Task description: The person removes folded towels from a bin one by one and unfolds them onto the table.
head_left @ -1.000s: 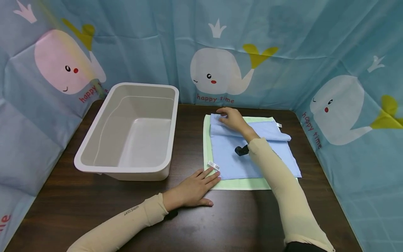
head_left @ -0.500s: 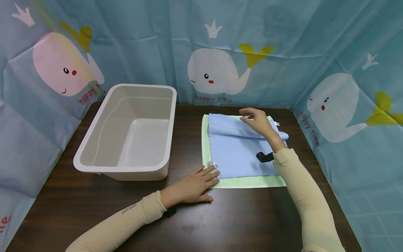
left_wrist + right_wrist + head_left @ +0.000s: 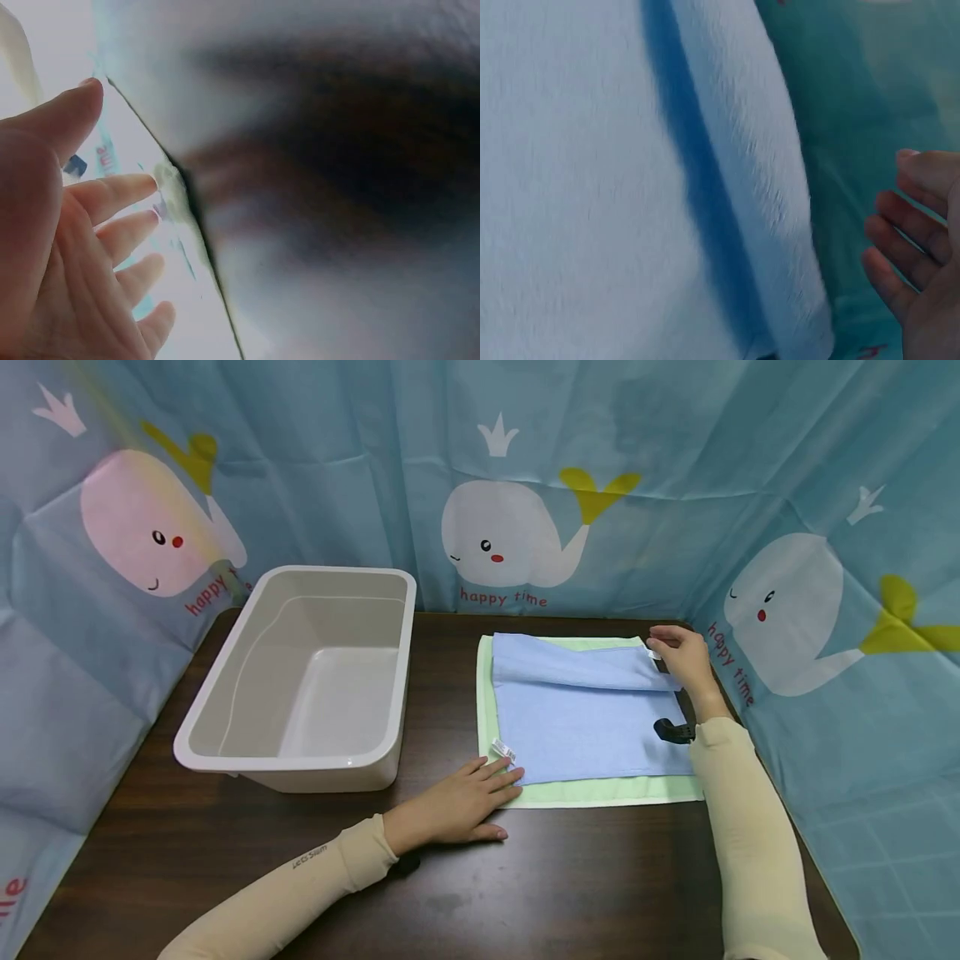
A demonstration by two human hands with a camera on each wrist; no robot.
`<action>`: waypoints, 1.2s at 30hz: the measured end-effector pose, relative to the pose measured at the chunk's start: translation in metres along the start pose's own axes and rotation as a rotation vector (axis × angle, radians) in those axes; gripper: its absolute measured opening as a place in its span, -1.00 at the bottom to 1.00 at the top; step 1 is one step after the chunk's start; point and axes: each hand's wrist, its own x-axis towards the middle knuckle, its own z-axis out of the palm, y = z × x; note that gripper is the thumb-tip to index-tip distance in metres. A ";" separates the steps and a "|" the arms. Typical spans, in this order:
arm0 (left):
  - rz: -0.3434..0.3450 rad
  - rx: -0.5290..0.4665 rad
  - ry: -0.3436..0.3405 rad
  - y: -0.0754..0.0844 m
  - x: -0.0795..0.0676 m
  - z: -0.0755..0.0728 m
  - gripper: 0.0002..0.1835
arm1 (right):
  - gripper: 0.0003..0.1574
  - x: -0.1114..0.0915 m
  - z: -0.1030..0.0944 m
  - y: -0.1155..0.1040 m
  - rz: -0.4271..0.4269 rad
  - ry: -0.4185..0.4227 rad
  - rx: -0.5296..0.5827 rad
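Observation:
A blue towel [image 3: 577, 727], its far part folded over, lies on a larger light green towel [image 3: 600, 791]. My left hand [image 3: 459, 803] rests with fingers spread, its fingertips at the towels' near left corner beside a white tag [image 3: 502, 749]. In the left wrist view its fingers [image 3: 127, 236] look nearly straight. My right hand [image 3: 684, 664] is at the far right corner, next to another white tag [image 3: 653, 653]. In the right wrist view its fingers [image 3: 904, 251] are loosely bent beside the blue towel's fold [image 3: 757, 150], with nothing visible in them.
A deep light grey tub [image 3: 296, 762] stands on the dark wood table [image 3: 585, 893] to the left of the towels. A blue curtain [image 3: 330, 485] printed with whales hangs round the back and both sides.
My right hand has moved right along the towels' far edge, from the blue towel's far left corner to the far right corner. My left hand has stayed in place.

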 end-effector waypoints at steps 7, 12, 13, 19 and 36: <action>0.028 0.030 0.064 -0.002 0.006 -0.002 -0.37 | -0.45 0.006 0.000 0.033 0.122 -0.040 -0.029; -0.005 0.075 0.098 -0.002 0.013 -0.006 -0.44 | -0.43 0.009 0.001 0.039 0.156 -0.094 -0.044; -0.017 0.082 0.097 -0.002 0.015 -0.006 -0.45 | -0.41 0.010 0.001 0.040 0.169 -0.110 -0.056; -0.051 0.119 0.078 -0.003 0.027 -0.005 -0.46 | -0.42 0.014 0.004 0.044 0.188 -0.147 -0.100; -0.044 0.090 0.053 -0.012 0.043 0.002 -0.31 | -0.43 0.014 0.005 0.049 0.206 -0.189 -0.088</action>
